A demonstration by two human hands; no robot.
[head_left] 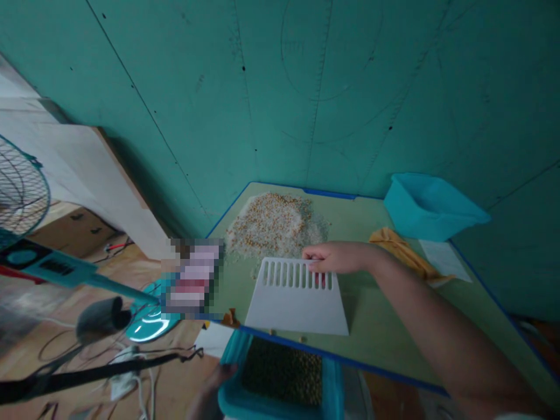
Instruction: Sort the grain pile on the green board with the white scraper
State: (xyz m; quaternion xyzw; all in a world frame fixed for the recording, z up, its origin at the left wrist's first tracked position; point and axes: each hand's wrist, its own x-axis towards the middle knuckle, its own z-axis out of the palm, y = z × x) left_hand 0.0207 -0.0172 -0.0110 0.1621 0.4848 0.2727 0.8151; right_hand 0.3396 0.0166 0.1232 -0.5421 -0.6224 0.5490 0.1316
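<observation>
My right hand [336, 258] is closed on the slotted top edge of a white plastic scraper [295, 300], which lies flat on the pale green table [385, 326] near its front edge. Just beyond the scraper sits a heap of mixed yellow and white grains [273, 224] at the table's far left corner. My left hand [219, 376] is below the table edge, gripping the rim of a teal tub [280, 379] that holds dark greenish beans. A few loose grains lie along the blue table edge above the tub.
An empty teal tub [431, 204] stands at the table's back right, with a yellow cloth [402, 251] and a white paper [444, 259] beside it. A standing fan [26, 198] and cables are on the floor at left. Teal walls close the corner.
</observation>
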